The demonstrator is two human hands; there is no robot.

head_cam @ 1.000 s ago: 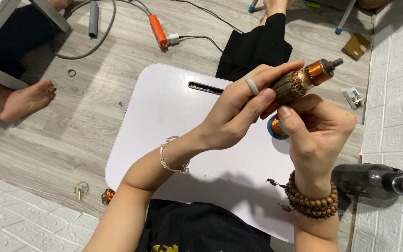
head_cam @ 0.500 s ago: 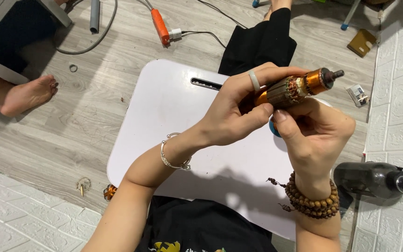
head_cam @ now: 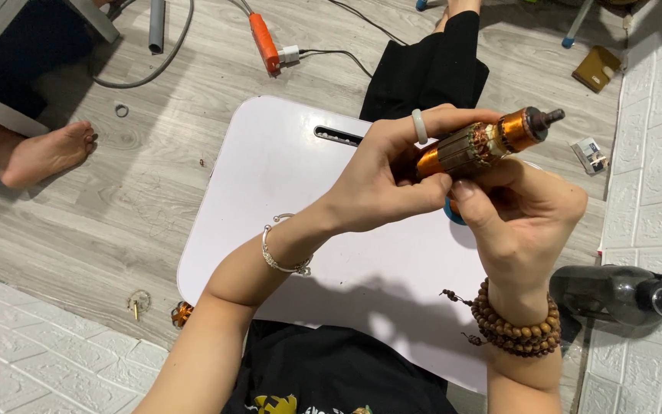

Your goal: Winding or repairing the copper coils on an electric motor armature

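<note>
Both hands hold a copper-wound, grey-cored motor armature with a dark shaft (head_cam: 484,147) above the white rounded lap surface (head_cam: 285,184). The left hand (head_cam: 388,180) has its grip closed around the armature's near end; the right hand (head_cam: 519,218) is clamped on it from below, the thumb pressing the core. Handling it well probably means bearing on the steel core, not the windings. A dark plastic bottle (head_cam: 614,295) lies on white tiles to the right; farther off on the grey wood floor, an orange-handled tool (head_cam: 263,42) and its cable.

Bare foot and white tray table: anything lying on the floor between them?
In the head view, only bare wood floor separates the foot from the tray table, apart from one tiny speck.
</note>
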